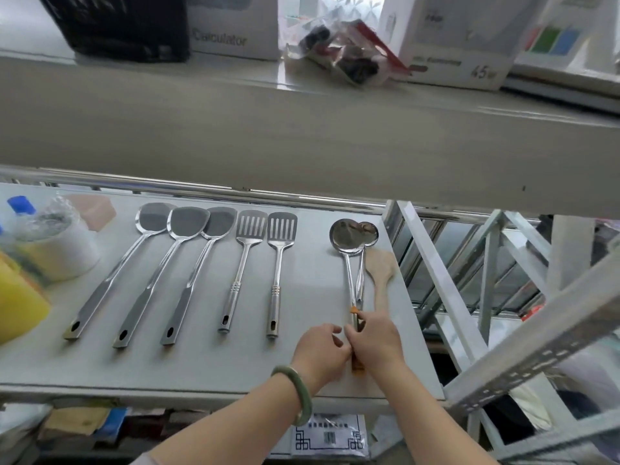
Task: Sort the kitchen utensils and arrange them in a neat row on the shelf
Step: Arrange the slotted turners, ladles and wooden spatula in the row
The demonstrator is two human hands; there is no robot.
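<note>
Left hand point(320, 350) with green bangle point(298, 394) and right hand point(374, 342) pinching the near handle ends of two overlapping ladles point(352, 238), wooden spatula point(380, 273) just right, further left on the grey shelf point(201, 364) two slotted turners point(265, 229), three solid turners point(188, 221) in a row

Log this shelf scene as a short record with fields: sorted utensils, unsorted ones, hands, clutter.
surface: white shelf board
sorted, far left: three solid steel turners, side by side
sorted, middle: two slotted steel spatulas, parallel
unsorted, right end: two steel ladles overlapping, pale wooden spatula beside them
left hand: at the ladle handles, green bangle on wrist
right hand: grip closed on the ladle handles
left edge: yellow bottle, white wrapped tub
</note>
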